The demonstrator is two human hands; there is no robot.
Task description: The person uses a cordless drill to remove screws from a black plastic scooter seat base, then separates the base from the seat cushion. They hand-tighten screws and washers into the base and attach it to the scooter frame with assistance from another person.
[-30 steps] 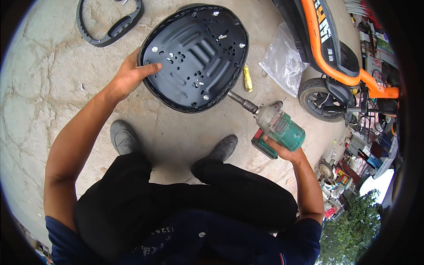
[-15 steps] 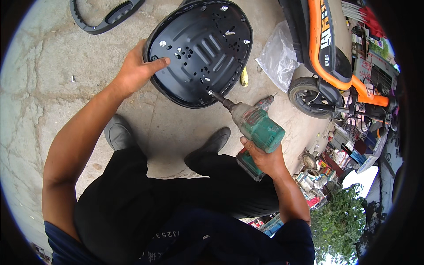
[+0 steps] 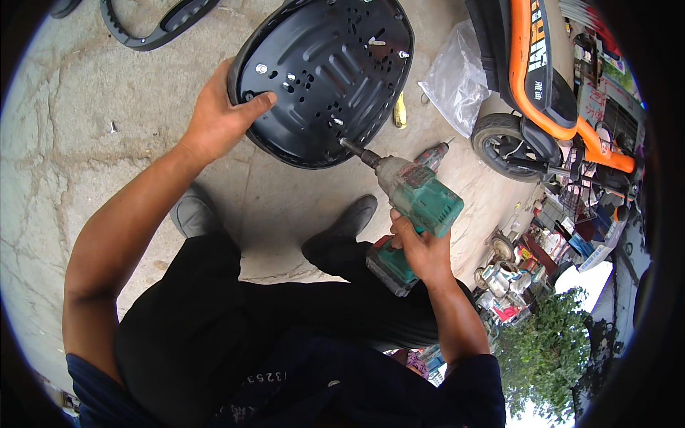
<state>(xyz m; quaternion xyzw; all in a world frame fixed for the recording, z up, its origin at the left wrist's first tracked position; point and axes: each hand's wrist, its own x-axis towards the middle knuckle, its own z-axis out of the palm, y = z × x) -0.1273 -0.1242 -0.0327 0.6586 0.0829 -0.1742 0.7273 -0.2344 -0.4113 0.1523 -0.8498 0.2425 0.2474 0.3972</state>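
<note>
A black scooter-seat base [image 3: 321, 107] is held up in front of me, its ribbed, perforated side facing me. Silver bolts stick out of it, one near the left edge carrying a nut [image 3: 261, 69]. My left hand [image 3: 217, 118] grips its left rim, thumb over the face and fingers behind, out of sight. In my right hand [image 3: 422, 250], wrapped round the handle, is a green cordless impact wrench [image 3: 424, 200]. Its socket [image 3: 347, 143] points at the base's near right edge and meets it there; whether a nut sits inside is hidden.
On the concrete beyond the wrench lie a second power tool [image 3: 432, 155], a yellow-handled tool [image 3: 400, 113] and a clear plastic bag [image 3: 457, 82]. An orange scooter [image 3: 526, 78] stands at right. A curved black part [image 3: 153, 36] lies far left, a loose bolt [image 3: 112, 127] nearer.
The seat base has shifted slightly up in view and tilted a little. The wrench has turned slightly, its battery end swinging left and down; the socket remains at the same edge.
</note>
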